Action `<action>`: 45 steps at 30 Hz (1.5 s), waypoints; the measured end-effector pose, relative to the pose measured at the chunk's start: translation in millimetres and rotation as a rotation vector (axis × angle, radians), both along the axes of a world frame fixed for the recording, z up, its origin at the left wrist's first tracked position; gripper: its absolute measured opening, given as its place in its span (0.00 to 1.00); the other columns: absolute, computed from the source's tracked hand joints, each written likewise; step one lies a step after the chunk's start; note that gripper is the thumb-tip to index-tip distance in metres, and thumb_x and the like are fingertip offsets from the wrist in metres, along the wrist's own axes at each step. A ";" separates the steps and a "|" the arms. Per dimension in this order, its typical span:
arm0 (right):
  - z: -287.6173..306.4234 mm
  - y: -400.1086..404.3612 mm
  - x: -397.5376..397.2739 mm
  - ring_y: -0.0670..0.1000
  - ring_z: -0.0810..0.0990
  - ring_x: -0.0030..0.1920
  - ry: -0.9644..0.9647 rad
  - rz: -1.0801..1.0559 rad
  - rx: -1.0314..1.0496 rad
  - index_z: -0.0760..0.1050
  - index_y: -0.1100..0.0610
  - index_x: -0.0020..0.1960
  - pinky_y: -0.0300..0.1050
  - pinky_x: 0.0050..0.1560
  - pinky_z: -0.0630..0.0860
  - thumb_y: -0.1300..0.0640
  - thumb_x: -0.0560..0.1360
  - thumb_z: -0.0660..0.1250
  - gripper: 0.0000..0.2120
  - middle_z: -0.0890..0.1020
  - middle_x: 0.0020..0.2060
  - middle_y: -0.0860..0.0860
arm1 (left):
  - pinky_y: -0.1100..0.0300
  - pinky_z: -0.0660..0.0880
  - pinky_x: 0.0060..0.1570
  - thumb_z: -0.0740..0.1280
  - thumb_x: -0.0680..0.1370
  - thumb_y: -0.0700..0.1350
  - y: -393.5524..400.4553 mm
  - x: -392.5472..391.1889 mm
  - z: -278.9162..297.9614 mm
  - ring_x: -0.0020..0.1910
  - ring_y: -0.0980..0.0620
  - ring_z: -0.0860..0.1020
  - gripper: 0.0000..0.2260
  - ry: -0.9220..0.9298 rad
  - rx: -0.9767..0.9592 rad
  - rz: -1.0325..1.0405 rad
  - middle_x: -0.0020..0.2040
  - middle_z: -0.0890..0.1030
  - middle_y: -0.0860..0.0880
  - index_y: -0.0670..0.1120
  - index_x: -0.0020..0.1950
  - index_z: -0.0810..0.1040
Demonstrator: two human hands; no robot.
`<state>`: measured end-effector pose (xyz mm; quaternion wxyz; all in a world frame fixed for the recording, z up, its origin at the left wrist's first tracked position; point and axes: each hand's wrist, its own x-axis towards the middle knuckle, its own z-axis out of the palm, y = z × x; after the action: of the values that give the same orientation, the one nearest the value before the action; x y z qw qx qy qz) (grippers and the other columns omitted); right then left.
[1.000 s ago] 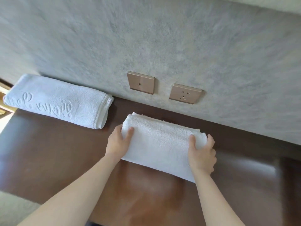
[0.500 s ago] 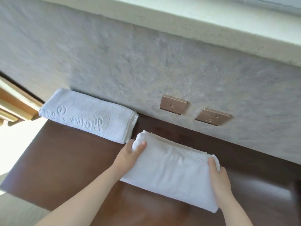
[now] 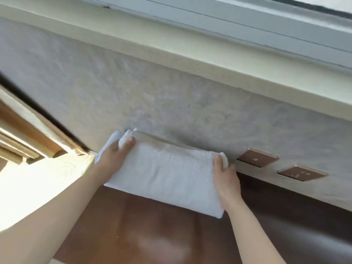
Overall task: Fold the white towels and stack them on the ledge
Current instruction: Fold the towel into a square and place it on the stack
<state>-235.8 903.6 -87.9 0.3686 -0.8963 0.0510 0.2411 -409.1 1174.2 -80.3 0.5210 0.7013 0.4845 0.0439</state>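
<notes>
Gripping a folded towel (image 3: 167, 176) by its short ends, left hand (image 3: 114, 159) and right hand (image 3: 226, 180) hold it lengthwise along the wall (image 3: 171, 103), the pale ledge (image 3: 190, 60) above.

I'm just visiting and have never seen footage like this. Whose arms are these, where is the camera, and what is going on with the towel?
There is no machine here: these are a person's two bare arms. The single picture comes from a wide-angle camera worn on the person's head, looking forward and down, which is why the arms reach in from the bottom edge.

The left hand and the right hand each grip one end of a folded white terry towel, held above a dark brown wooden ledge. Part of another white towel peeks out behind the left hand. On the grey textured wall sit two bronze-coloured square wall plates, one of them a socket. A pale windowsill runs above.
</notes>
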 end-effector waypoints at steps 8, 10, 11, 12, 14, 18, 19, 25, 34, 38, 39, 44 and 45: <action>-34.0 73.4 2.4 0.52 0.76 0.38 -0.031 -0.046 -0.057 0.65 0.59 0.58 0.47 0.33 0.67 0.29 0.78 0.53 0.32 0.75 0.40 0.51 | 0.59 0.72 0.51 0.60 0.77 0.69 73.6 22.9 -35.4 0.56 0.49 0.78 0.24 0.077 0.013 -0.033 0.58 0.81 0.50 0.51 0.56 0.79; -45.2 75.6 1.5 0.53 0.76 0.38 -0.041 -0.039 -0.113 0.65 0.61 0.60 0.46 0.32 0.68 0.29 0.78 0.52 0.34 0.74 0.39 0.51 | 0.53 0.70 0.63 0.60 0.77 0.70 75.4 28.2 -49.3 0.65 0.45 0.75 0.29 0.103 0.006 -0.037 0.66 0.77 0.50 0.48 0.65 0.77; -50.9 75.3 1.8 0.53 0.76 0.38 -0.040 -0.039 -0.134 0.65 0.61 0.61 0.47 0.33 0.69 0.29 0.78 0.52 0.34 0.73 0.39 0.51 | 0.55 0.69 0.60 0.60 0.76 0.71 75.8 31.7 -55.9 0.65 0.44 0.73 0.27 0.104 0.018 -0.042 0.63 0.77 0.55 0.51 0.61 0.77; -55.0 75.1 2.1 0.54 0.76 0.39 -0.040 -0.039 -0.152 0.65 0.61 0.61 0.48 0.35 0.70 0.29 0.78 0.51 0.35 0.73 0.39 0.51 | 0.56 0.67 0.54 0.60 0.75 0.71 75.3 34.7 -60.8 0.63 0.44 0.73 0.24 0.112 0.037 -0.053 0.56 0.76 0.58 0.53 0.55 0.76; -59.3 76.1 3.7 0.56 0.75 0.41 -0.048 -0.033 -0.183 0.65 0.61 0.62 0.49 0.39 0.71 0.29 0.78 0.50 0.35 0.72 0.41 0.52 | 0.56 0.63 0.51 0.59 0.78 0.68 74.0 41.1 -65.3 0.61 0.41 0.74 0.25 0.158 0.083 -0.078 0.59 0.76 0.51 0.47 0.57 0.76; -66.1 83.9 1.6 0.62 0.79 0.50 -0.076 -0.037 -0.245 0.65 0.59 0.62 0.53 0.45 0.74 0.28 0.77 0.47 0.35 0.78 0.50 0.58 | 0.53 0.65 0.48 0.57 0.80 0.65 74.5 48.1 -70.4 0.49 0.45 0.74 0.28 0.214 0.217 -0.137 0.59 0.75 0.42 0.40 0.59 0.76; -67.2 85.5 0.7 0.63 0.79 0.52 -0.085 -0.038 -0.271 0.66 0.59 0.62 0.53 0.46 0.73 0.27 0.77 0.46 0.36 0.79 0.53 0.58 | 0.52 0.65 0.48 0.57 0.80 0.64 74.7 49.2 -72.4 0.49 0.45 0.74 0.28 0.215 0.237 -0.141 0.59 0.75 0.42 0.40 0.59 0.76; -71.7 90.4 -2.1 0.61 0.79 0.55 -0.129 -0.042 -0.347 0.66 0.58 0.65 0.52 0.46 0.68 0.25 0.73 0.40 0.42 0.79 0.58 0.57 | 0.48 0.70 0.51 0.48 0.74 0.73 73.8 45.2 -84.0 0.56 0.40 0.76 0.39 0.253 0.347 -0.153 0.62 0.75 0.44 0.41 0.59 0.75; -37.4 93.7 -4.7 0.61 0.76 0.60 0.040 -0.073 -0.216 0.62 0.62 0.71 0.58 0.57 0.75 0.31 0.80 0.46 0.37 0.74 0.64 0.59 | 0.54 0.64 0.51 0.54 0.80 0.66 80.0 35.2 -76.3 0.57 0.38 0.76 0.33 0.213 0.350 -0.147 0.64 0.77 0.38 0.38 0.62 0.77; -18.8 96.5 -28.8 0.61 0.69 0.71 -0.225 0.127 -0.328 0.56 0.62 0.77 0.57 0.69 0.70 0.41 0.83 0.54 0.33 0.66 0.73 0.62 | 0.49 0.69 0.51 0.57 0.79 0.66 68.1 39.9 -68.1 0.59 0.37 0.76 0.30 0.264 0.333 -0.068 0.61 0.77 0.39 0.41 0.63 0.75; -15.6 98.9 -38.4 0.61 0.65 0.75 -0.368 0.224 -0.409 0.56 0.62 0.79 0.57 0.73 0.66 0.43 0.83 0.56 0.33 0.64 0.75 0.61 | 0.46 0.70 0.54 0.58 0.80 0.65 65.8 42.6 -63.0 0.60 0.38 0.75 0.28 0.259 0.372 -0.040 0.61 0.77 0.41 0.43 0.64 0.75; -27.3 114.3 -55.6 0.58 0.74 0.67 -0.681 0.698 -0.148 0.76 0.61 0.59 0.55 0.70 0.69 0.53 0.82 0.60 0.13 0.78 0.61 0.56 | 0.52 0.68 0.63 0.60 0.82 0.50 29.0 39.8 -36.5 0.61 0.44 0.76 0.15 -0.208 0.851 -0.240 0.59 0.81 0.45 0.43 0.61 0.79; -32.8 115.7 -55.0 0.58 0.75 0.67 -0.713 0.738 -0.141 0.77 0.62 0.60 0.56 0.71 0.69 0.54 0.82 0.61 0.14 0.79 0.61 0.56 | 0.54 0.67 0.67 0.59 0.82 0.50 17.4 40.4 -38.0 0.64 0.47 0.76 0.17 -0.246 0.854 -0.426 0.62 0.81 0.47 0.44 0.63 0.79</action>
<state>-290.8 1019.2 -120.7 0.1921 -0.9038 -0.3811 0.0307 -368.7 1191.6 -118.4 0.2378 0.9253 0.2041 0.2136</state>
